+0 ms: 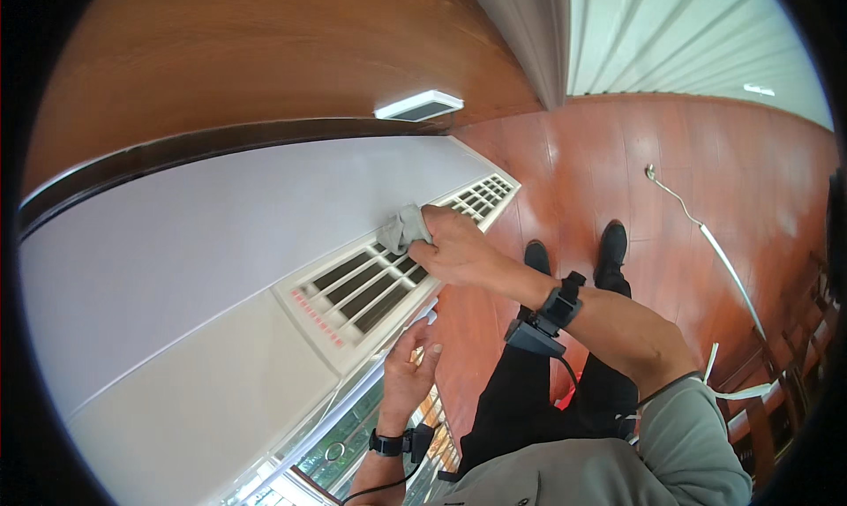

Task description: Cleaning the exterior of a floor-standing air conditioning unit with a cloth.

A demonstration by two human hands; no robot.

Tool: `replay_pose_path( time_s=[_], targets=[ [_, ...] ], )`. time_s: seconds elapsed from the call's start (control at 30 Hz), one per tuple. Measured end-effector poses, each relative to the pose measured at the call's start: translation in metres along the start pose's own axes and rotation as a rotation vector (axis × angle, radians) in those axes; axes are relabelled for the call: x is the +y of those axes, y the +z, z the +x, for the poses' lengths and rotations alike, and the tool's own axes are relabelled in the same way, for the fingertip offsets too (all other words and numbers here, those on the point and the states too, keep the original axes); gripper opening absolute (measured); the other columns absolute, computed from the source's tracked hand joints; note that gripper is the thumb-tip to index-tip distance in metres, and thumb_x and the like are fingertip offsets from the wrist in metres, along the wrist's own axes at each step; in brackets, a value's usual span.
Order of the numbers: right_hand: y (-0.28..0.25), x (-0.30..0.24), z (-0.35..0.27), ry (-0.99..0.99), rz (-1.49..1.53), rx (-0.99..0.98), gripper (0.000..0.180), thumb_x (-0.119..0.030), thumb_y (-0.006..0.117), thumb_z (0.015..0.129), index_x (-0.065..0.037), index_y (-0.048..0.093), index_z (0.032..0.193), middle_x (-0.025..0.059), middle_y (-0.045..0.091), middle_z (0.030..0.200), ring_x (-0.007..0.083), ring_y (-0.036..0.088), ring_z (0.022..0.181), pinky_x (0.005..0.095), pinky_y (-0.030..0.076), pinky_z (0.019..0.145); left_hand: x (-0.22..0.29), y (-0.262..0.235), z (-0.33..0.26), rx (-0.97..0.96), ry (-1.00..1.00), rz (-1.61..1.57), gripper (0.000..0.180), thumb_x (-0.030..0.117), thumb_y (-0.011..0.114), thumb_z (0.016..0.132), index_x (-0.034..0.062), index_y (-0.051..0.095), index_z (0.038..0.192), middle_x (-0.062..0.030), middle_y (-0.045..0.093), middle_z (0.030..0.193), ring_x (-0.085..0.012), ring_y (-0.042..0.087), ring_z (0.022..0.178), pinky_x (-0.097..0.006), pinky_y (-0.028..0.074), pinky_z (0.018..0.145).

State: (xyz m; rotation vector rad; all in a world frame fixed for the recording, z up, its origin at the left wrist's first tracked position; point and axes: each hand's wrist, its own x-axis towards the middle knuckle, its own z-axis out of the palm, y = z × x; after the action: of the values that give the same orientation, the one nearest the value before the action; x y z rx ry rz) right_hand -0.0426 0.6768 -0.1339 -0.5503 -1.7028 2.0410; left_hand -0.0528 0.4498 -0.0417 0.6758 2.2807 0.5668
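My right hand (454, 244) is closed on a crumpled grey cloth (405, 228). It presses the cloth against a long cream vent grille (359, 291), near the middle of its length. Dark slots show between the grille's pale bars, and a row of small reddish marks runs along its near left end. My left hand (409, 375) is beside the grille's near edge, thumb apart from the curved fingers, with nothing visible in it. Whether its fingertips touch the edge I cannot tell. Both wrists wear black straps with small devices and cables.
A pale panel (221, 206) borders the grille, with a brown wooden surface (265, 47) beyond. A small white-framed dark box (420, 106) is fixed there. Pale curtains (679, 29) hang at the far right. On the reddish floor (573, 162) lies a cable (728, 263), near wooden furniture (794, 365).
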Motion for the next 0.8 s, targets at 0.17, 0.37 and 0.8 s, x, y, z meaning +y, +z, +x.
replay_pose_path(
  time_s=[0.17,0.37,0.8],
  targets=[
    [0.008,-0.048,-0.003,-0.036,-0.096,-0.044,0.024,-0.016,0.058,0.077,0.006,0.062,0.086,0.0293,0.062,0.09,0.0457,0.061,0.086,0.0479,0.05,0.08,0.032,-0.014,-0.014,0.098,0.092,-0.04,0.043,0.004,0.066,0.093,0.0008,0.054,0.134,-0.0151,0.066,0.117,-0.0197,0.065,0.102,-0.033,0.054,0.088],
    [0.016,-0.118,-0.009,-0.037,0.033,-0.097,0.025,-0.019,0.057,0.079,0.001,0.063,0.093,0.0258,0.063,0.092,0.0437,0.062,0.087,0.0461,0.05,0.082,0.074,-0.03,-0.045,0.242,0.096,-0.093,0.042,0.006,0.066,0.093,0.0003,0.055,0.133,-0.0138,0.067,0.116,-0.0195,0.065,0.102,-0.033,0.054,0.088],
    [0.01,-0.226,-0.037,-0.205,0.082,-0.288,0.034,-0.014,0.061,0.094,-0.001,0.061,0.125,0.0171,0.051,0.135,0.0272,0.052,0.123,0.0355,0.041,0.104,0.131,-0.074,-0.091,0.685,0.261,-0.192,0.03,0.008,0.066,0.094,0.0003,0.061,0.123,-0.01,0.07,0.108,-0.0174,0.066,0.099,-0.031,0.053,0.088]
  ],
)
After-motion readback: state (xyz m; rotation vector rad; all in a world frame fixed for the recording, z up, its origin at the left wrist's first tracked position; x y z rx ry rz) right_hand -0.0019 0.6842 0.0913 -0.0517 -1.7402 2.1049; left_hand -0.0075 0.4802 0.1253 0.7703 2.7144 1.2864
